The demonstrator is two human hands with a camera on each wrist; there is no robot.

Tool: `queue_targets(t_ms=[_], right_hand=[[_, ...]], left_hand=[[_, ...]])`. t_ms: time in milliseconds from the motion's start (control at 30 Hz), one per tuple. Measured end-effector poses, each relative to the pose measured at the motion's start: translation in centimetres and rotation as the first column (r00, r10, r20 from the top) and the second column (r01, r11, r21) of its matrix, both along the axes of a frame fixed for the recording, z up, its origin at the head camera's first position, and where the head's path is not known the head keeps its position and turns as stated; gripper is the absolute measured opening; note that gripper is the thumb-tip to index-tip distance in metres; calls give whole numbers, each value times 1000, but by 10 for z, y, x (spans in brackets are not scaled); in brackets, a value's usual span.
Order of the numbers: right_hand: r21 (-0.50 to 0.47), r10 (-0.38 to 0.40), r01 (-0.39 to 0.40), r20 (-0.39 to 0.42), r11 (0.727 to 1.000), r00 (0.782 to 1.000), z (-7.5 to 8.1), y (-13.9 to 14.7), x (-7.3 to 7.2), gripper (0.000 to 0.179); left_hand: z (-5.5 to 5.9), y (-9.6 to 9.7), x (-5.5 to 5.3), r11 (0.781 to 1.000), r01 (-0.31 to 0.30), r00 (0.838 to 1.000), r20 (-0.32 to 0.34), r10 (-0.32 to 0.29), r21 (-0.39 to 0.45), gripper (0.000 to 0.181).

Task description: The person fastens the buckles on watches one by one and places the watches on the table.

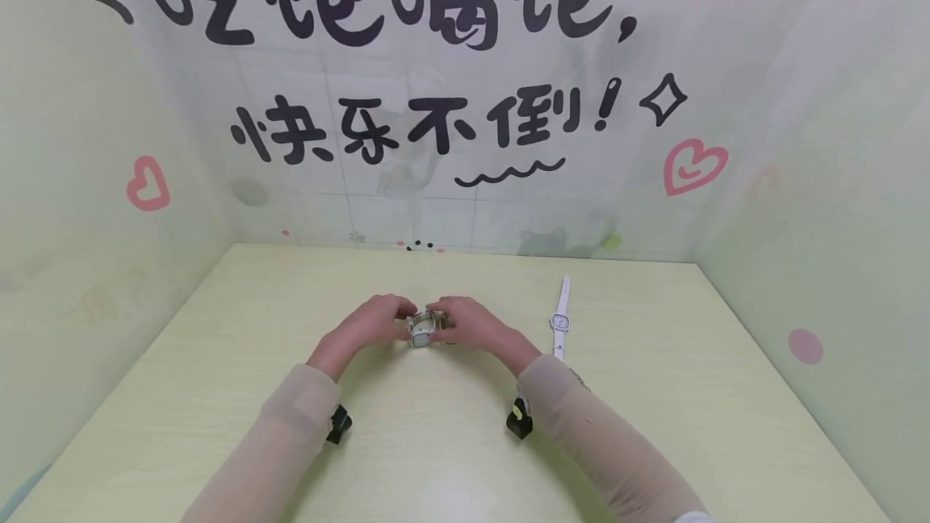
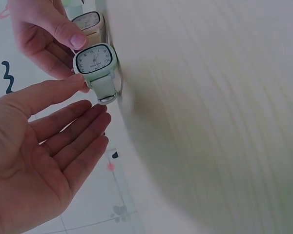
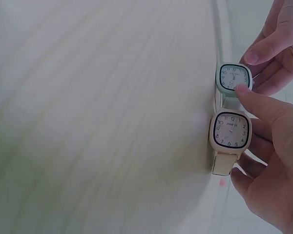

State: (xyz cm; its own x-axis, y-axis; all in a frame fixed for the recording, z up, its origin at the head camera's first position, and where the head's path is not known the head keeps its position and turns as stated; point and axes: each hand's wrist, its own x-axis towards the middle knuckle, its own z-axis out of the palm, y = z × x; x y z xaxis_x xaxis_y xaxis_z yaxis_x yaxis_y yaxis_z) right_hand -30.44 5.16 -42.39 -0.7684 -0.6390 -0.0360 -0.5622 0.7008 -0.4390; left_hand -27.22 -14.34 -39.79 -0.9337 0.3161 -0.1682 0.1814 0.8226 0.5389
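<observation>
A pale green wristwatch (image 2: 94, 59) and a beige wristwatch (image 3: 231, 129) stand close side by side on the table, their straps closed into loops and their square dials facing the person. My right hand (image 1: 468, 323) reaches in from the right; its thumb presses the edge of the green watch, with fingers curled behind the straps. On the other side, my left hand (image 1: 374, 321) has its thumb tip at the green watch's case and its fingers loosely extended beside the strap. In the head view, the right hand covers most of the beige watch.
A white wristwatch (image 1: 560, 321) lies stretched out flat on the table (image 1: 429, 442), right of the hands. Part of a chain-like band (image 1: 579, 378) shows beside the right sleeve. Printed fabric walls (image 1: 407, 208) stand behind the table and at both sides.
</observation>
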Motion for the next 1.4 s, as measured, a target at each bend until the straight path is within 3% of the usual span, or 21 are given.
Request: queue_targets(t_ms=[167,600,867,1167,1400], right_hand=[[-5,-31,31,22,1000,999,4,3,-1,59],[-122,-122,130,78,984,990,15,29,-1,55],[-127,-150,153,36,980,988,16,47,-5,53],[-140,-172,170,1,975,985,13,66,-9,50],[-130,-189,186,-16,974,982,15,77,-9,49]], left_hand=[[2,-1,1,1000,8,1000,-29,-8,8,47],[11,6,1,998,45,996,-83,-41,41,47],[15,13,3,996,66,990,-128,-58,62,45],[14,22,2,994,49,993,-113,-39,93,43],[20,30,7,992,51,994,-106,-39,113,45]])
